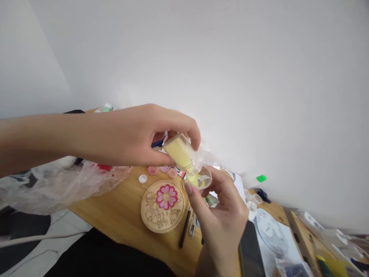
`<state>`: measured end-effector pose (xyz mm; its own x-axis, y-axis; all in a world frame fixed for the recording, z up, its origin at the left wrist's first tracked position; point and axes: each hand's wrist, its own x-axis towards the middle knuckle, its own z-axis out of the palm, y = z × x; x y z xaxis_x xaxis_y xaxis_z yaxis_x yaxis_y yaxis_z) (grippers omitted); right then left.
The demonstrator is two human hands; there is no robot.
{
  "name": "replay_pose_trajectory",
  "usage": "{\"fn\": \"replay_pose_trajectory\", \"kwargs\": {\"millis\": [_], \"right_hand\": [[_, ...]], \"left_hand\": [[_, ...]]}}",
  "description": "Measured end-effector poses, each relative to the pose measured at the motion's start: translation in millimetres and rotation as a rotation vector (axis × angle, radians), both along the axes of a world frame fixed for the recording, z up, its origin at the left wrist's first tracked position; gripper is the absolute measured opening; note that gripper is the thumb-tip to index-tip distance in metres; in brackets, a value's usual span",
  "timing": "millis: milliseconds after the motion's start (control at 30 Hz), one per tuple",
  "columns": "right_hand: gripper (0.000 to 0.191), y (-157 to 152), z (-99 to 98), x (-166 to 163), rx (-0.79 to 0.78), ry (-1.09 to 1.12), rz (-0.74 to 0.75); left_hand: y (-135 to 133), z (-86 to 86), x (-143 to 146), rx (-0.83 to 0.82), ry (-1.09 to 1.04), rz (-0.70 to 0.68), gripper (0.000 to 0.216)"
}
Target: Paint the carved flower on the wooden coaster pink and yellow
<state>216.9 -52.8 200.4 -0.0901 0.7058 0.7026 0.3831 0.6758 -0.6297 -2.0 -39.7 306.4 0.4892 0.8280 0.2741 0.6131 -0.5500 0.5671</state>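
Observation:
Between the fingers of my left hand (155,132) is a small clear bottle (179,152) of pale yellow contents, tilted mouth-down to the right. My right hand (221,215) pinches a small clear cup (205,177) under the bottle's mouth, and some yellow shows inside the cup. Whether the contents are liquid or powder I cannot tell. On the table below lies a round wooden disc (154,217) with a carved floral pattern; one flower (166,196) is coloured pink and magenta. A dark pen-like tool (185,227) lies right of the disc.
A white cap (142,179) and several small pink cups (152,170) stand behind the disc on the wooden table (115,215). A crumpled plastic bag (72,188) covers the left side. To the right are a dark tablet-like slab (251,250) and a printed sheet (272,234).

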Motion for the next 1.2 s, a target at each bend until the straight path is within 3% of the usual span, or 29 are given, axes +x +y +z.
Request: {"fn": "replay_pose_trajectory", "kwargs": {"millis": [167, 333, 533, 900, 1000, 1200], "right_hand": [[0.021, 0.3, -0.6, 0.3, -0.008, -0.001, -0.007], [0.021, 0.3, -0.9, -0.4, -0.018, -0.001, 0.007], [0.023, 0.3, -2.9, -0.2, -0.035, 0.027, 0.011], [0.024, 7.2, -7.2, -7.9, -0.163, 0.086, 0.075], [0.024, 10.2, -8.5, -10.4, -0.196, 0.070, 0.101], [0.022, 15.6, -10.7, -13.3, -0.272, 0.100, 0.159]], "left_hand": [[0.9, -1.4, -0.5, 0.021, 0.008, 0.025, 0.027], [0.4, -1.4, -0.7, 0.026, 0.059, -0.002, 0.019], [2.3, -8.0, -2.6, -0.058, -0.017, 0.052, 0.026], [-2.4, -59.8, -8.5, -0.255, -0.206, 0.124, 0.033], [-2.2, -74.6, -9.2, -0.296, -0.225, 0.089, 0.037], [1.8, -111.6, -13.9, -0.519, -0.415, 0.107, 0.042]]}}
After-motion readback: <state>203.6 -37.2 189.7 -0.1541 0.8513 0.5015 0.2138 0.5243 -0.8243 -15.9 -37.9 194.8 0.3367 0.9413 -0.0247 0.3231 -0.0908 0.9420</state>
